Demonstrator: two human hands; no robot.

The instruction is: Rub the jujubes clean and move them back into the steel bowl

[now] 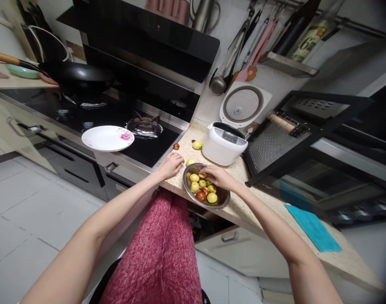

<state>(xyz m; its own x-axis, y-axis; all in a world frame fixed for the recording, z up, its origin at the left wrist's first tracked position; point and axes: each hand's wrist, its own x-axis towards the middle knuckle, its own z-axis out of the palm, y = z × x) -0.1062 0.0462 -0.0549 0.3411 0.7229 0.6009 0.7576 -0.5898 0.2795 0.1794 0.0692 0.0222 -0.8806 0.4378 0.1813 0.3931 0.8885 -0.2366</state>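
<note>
A steel bowl (pixel 186 185) of yellow-green and red-brown jujubes (pixel 194 187) sits at the counter's front edge. My right hand (pixel 217 176) reaches over its right rim, fingers closed around a jujube (pixel 202 175) among the others. On the counter left of the bowl rests my left hand (pixel 171 164), its fingers curled together; whatever they may hold is hidden. Just beyond it lies a small red jujube (pixel 176 146). One yellow-green jujube (pixel 190 162) is by the bowl's far rim, and another yellow jujube (pixel 197 145) lies beside the rice cooker.
The white rice cooker (pixel 223 147) stands behind the bowl with its lid up. A flowered plate (pixel 106 139) overlaps the stove's front edge, and a black wok (pixel 79 74) sits farther left. To the right are a black oven (pixel 303 169) and a turquoise cloth (pixel 313 228).
</note>
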